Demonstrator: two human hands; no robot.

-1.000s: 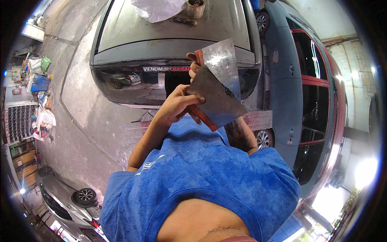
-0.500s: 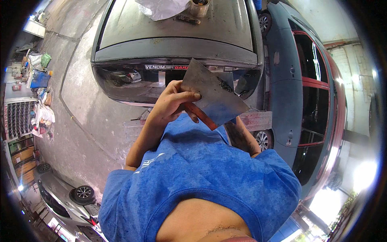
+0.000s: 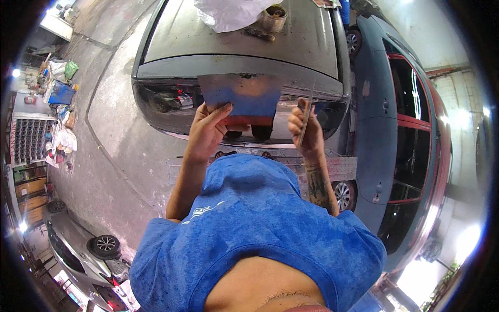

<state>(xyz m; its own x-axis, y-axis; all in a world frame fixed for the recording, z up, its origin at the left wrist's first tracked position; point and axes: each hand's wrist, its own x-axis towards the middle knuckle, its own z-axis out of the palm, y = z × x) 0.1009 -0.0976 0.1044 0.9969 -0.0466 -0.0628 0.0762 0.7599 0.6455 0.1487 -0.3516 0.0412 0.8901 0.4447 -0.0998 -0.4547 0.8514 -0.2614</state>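
Observation:
My left hand (image 3: 210,130) is closed on the near edge of a broad, flat metal spreader plate (image 3: 244,96). The thumb lies on top of the plate, and a red-orange strip runs along its near side. Its shiny face mirrors blue and skin tones, with a small dark smear at the far edge. On the right, my right hand (image 3: 307,130) grips a thin metal spreader blade (image 3: 307,117), seen nearly edge-on and held upright, apart from the plate. Both hands are above the near end of a dark grey car (image 3: 171,70).
On the car lie a white plastic bag (image 3: 221,13), an open tin can (image 3: 274,20) and a dark, grimy stick-like tool (image 3: 258,35). A grey-blue car (image 3: 371,104) with red window frames stands at right. Far left are shelves (image 3: 31,138) and a silver car (image 3: 78,255).
The plate has turned from tilted to square and shifted left. My right hand, hidden behind it before, has come out to the right with the thin blade.

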